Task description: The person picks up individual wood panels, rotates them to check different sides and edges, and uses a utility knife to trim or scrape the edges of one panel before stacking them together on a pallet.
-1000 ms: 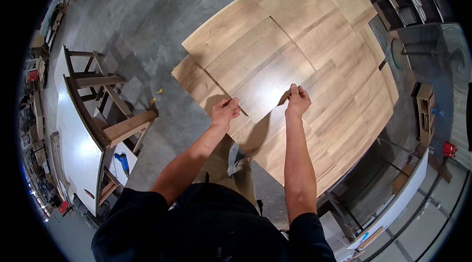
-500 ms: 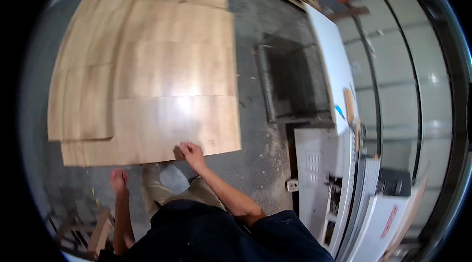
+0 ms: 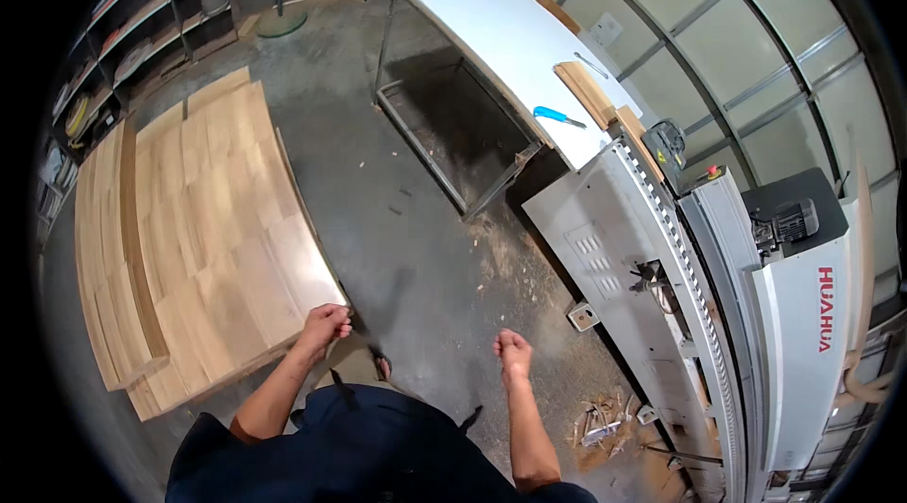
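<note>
Left hand (image 3: 326,323) grips wooden panel (image 3: 217,238) corner (right hand (image 3: 513,349) free)

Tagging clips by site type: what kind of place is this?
Likely a woodworking shop: wood sheets stacked on the concrete floor, a large grey machine with offcuts and sawdust at its base, and a white bench.

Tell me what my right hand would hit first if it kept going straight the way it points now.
Probably nothing soon: the right hand, a loose fist, points up the picture over bare concrete floor. Farther along lies the table's metal frame, though depth is unclear.
</note>
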Demonstrator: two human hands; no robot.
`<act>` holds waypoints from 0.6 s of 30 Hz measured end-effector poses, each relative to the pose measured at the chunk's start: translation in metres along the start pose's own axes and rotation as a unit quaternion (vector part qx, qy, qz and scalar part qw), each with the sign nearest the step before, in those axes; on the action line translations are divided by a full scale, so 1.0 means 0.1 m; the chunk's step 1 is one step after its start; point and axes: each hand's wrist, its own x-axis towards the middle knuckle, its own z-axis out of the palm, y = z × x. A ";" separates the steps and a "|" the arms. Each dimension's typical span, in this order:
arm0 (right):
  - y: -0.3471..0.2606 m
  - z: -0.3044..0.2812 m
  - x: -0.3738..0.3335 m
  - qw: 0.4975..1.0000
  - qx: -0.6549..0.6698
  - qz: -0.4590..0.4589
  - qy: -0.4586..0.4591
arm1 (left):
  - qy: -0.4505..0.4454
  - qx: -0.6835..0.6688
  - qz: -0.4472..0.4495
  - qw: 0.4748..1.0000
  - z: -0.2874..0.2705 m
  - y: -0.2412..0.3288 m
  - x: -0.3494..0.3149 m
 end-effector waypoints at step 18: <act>-3.03 0.14 3.27 0.970 0.142 -0.173 0.099 | -0.211 0.220 0.147 0.941 3.22 2.69 3.49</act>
